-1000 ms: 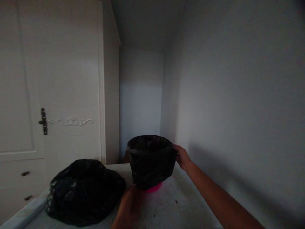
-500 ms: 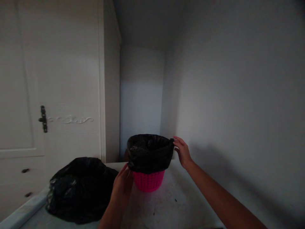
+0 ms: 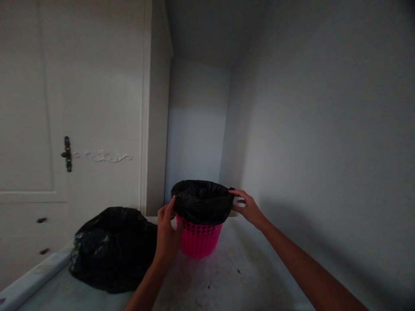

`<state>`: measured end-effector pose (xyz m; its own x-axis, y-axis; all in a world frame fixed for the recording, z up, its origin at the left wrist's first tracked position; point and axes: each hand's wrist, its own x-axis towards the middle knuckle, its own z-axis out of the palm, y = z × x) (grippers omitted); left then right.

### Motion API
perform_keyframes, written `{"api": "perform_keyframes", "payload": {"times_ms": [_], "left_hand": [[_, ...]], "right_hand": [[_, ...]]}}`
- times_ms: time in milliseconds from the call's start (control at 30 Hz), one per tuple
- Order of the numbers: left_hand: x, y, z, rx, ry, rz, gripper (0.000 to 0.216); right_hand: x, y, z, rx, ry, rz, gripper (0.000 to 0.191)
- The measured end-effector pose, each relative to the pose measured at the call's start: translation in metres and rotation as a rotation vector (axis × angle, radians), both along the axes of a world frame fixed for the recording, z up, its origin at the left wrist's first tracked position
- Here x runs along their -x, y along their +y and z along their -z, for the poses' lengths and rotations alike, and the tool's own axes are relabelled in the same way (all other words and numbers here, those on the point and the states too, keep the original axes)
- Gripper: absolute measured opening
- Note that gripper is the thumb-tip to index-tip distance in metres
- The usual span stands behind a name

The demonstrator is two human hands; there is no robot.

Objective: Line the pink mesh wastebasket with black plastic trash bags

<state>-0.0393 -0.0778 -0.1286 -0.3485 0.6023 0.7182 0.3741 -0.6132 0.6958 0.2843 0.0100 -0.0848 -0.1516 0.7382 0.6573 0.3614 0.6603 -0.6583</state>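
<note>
While the pink basket [image 3: 198, 239] stands upright on the tabletop [image 3: 240, 276] straight ahead, the left hand [image 3: 167, 233] and right hand [image 3: 248, 207] pinch opposite sides of the black liner [image 3: 201, 205] folded over its rim. What the liner holds is too dark to tell. A stuffed black bag [image 3: 113, 248] lies left.

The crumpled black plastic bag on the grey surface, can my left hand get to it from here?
Probably yes. The left hand grips the black plastic liner of the pink mesh basket, and the crumpled black plastic bag lies right beside it on the same grey surface, nothing between.
</note>
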Motion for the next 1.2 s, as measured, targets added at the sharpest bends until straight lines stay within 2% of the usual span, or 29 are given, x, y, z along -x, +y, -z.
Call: {"api": "perform_keyframes", "payload": {"times_ms": [133, 300, 500, 700, 933, 1200], "left_hand": [[0.009, -0.001, -0.007, 0.009, 0.196, -0.108, 0.042], [0.016, -0.002, -0.02, -0.012, 0.314, -0.22, 0.032], [0.01, 0.007, -0.044, 0.054, 0.384, -0.152, 0.032], [0.002, 0.009, -0.058, 0.12, 0.45, -0.222, 0.028], [-0.005, 0.005, -0.066, 0.17, 0.485, -0.247, 0.03], [-0.013, -0.001, -0.078, 0.351, 0.572, -0.405, 0.037]], "right_hand": [[-0.008, 0.005, 0.0, -0.101, -0.123, 0.018, 0.042], [-0.013, 0.006, -0.006, -0.106, -0.157, -0.11, 0.035], [-0.02, 0.01, -0.014, -0.038, -0.125, -0.137, 0.031], [-0.018, 0.015, -0.017, 0.0, -0.124, -0.086, 0.039], [-0.013, -0.001, -0.024, -0.03, -0.19, -0.048, 0.039], [-0.007, -0.012, -0.019, -0.062, -0.184, -0.046, 0.041]]}}
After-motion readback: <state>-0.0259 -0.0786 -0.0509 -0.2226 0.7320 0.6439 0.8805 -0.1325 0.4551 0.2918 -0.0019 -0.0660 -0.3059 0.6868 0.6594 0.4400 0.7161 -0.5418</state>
